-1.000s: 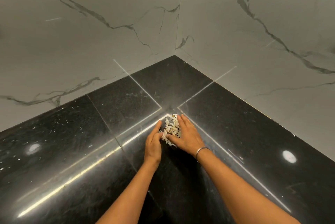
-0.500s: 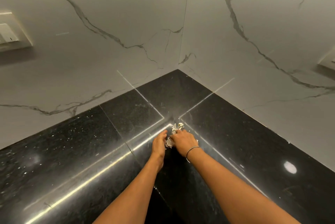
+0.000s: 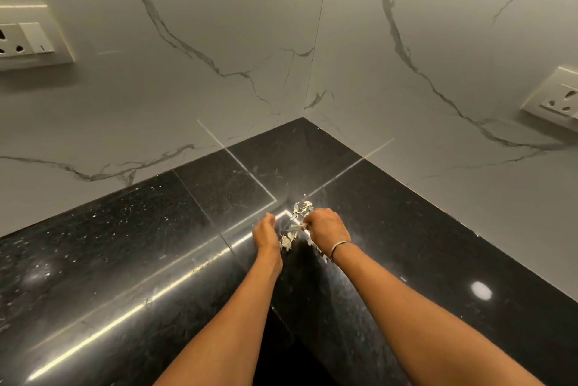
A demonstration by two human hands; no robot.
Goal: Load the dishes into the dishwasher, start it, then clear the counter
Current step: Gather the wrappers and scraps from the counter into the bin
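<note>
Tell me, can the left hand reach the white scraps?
Probably yes: the left hand sits right beside the scraps on the counter, with nothing between them. The right hand grips only their other side.

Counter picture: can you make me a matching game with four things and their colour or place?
Things:
1 counter
2 walls
3 bracelet
4 scraps

Clues:
A on the right wrist
B white with grey veins
C between the left hand and right hand
D shiny black

Pairs: 1-D, 2-B, 3-A, 4-C
</note>
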